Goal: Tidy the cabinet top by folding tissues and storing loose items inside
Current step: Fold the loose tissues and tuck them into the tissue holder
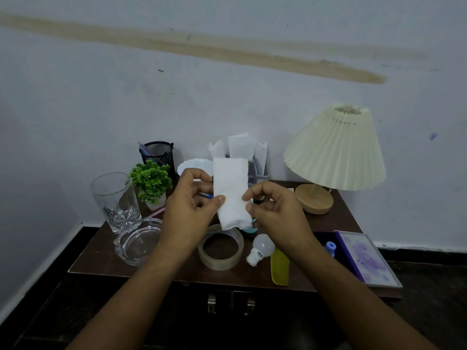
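Hands (192, 198) (273, 208) raised, thumbs pinching tissue (231, 193)

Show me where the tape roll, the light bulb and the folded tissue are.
tape roll (220, 264), head view, front wall of the ring.
light bulb (264, 245), head view, white globe.
folded tissue (231, 188), head view, middle of the sheet.
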